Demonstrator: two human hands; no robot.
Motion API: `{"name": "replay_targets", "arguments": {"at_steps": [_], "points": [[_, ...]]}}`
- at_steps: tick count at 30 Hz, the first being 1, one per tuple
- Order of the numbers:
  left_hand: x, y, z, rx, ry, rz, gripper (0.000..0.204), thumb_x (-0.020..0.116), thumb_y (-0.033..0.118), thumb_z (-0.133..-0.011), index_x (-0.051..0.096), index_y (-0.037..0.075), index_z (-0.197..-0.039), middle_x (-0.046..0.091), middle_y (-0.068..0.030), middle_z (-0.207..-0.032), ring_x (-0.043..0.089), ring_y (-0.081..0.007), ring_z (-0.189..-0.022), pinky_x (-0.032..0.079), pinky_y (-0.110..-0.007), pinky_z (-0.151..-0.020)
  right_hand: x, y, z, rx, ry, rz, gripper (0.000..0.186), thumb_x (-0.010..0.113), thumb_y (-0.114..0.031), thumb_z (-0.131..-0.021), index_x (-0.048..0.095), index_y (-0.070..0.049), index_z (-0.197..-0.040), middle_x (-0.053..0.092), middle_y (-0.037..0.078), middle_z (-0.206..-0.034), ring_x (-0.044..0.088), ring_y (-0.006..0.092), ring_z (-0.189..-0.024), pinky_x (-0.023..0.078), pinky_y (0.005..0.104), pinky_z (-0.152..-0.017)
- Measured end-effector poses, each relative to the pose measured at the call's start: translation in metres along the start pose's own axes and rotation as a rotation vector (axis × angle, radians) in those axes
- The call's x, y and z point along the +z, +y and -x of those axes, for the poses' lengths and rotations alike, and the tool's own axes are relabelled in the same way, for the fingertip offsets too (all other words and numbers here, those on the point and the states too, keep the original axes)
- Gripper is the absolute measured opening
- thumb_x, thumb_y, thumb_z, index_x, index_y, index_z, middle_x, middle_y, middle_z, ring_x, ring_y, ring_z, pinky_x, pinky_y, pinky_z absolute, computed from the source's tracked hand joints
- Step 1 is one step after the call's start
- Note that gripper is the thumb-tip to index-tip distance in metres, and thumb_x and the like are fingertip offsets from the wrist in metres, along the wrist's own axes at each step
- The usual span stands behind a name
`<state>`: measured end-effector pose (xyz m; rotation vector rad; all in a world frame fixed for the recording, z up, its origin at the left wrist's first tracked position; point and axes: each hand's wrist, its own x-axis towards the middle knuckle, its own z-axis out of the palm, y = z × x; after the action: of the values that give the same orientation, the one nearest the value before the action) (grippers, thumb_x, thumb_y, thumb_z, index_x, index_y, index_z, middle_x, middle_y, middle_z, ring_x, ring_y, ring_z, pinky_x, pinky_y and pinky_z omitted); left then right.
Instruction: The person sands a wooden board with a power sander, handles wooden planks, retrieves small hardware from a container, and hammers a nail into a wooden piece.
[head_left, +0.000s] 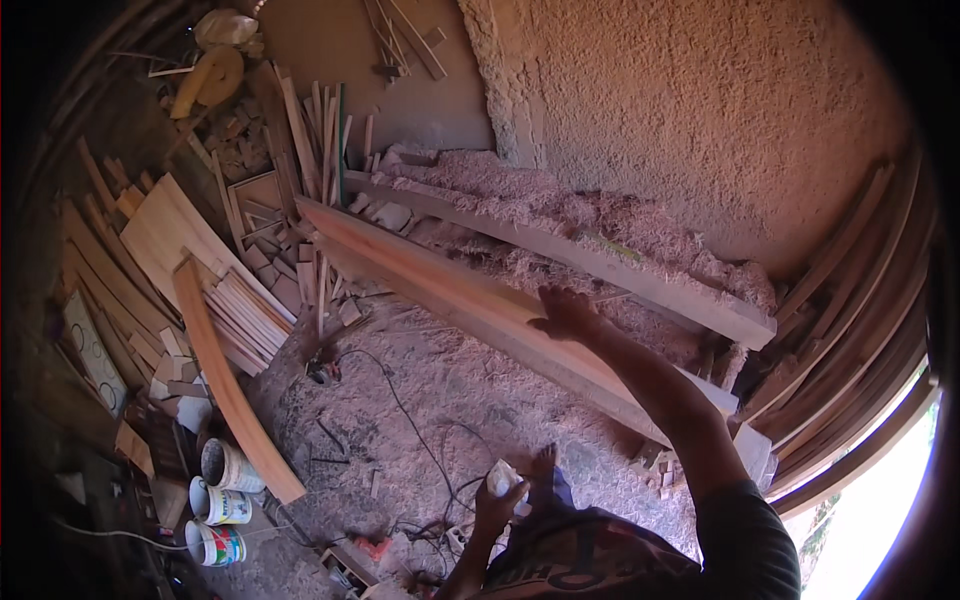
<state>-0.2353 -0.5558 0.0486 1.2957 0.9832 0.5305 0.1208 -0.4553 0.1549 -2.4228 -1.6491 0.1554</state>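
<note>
Downward fisheye view from head height

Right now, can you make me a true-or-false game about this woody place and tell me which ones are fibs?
1. The right hand is at the long wooden plank. True.
2. The left hand is empty. False: it holds a whitish object, too unclear to name.
3. Three buckets are grouped on the left side. True.
4. The big heap of wood shavings is beside the buckets. False: it lies along the rough wall.
5. A dark cord runs across the floor. True.
</note>
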Motion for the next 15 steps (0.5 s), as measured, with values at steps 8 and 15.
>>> {"name": "replay_targets", "arguments": {"at_steps": [8, 15], "points": [[0.019, 0.047, -0.126, 0.12, 0.133, -0.011, 0.035, 0.082, 0.006, -0.077, 0.062, 0.001, -0.105, 0.066, -0.0058, -0.092, 0.062, -0.0135, -0.079, 0.053, -0.03, -0.069, 0.002, 0.054, -0.055, -0.007, -0.323, -0.14, 0.061, 0.05, -0.058, -0.095, 0.055, -0.001, -0.117, 0.067, 0.02, -0.101, 0.067, 0.0367, -0.094, 0.053, 0.0489, -0.08], [0.034, 0.07, -0.15, 0.163, 0.167, 0.038, 0.044, 0.076, 0.003, -0.079, 0.06, 0.0, -0.12, 0.064, -0.0058, -0.106, 0.062, -0.0148, -0.091, 0.051, -0.03, -0.08, -0.05, 0.21, 0.057, 0.112, -0.151, -0.224, 0.045, 0.058, -0.047, -0.095, 0.058, -0.002, -0.103, 0.068, 0.019, -0.084, 0.068, 0.0344, -0.075, 0.056, 0.0449, -0.071]]}}
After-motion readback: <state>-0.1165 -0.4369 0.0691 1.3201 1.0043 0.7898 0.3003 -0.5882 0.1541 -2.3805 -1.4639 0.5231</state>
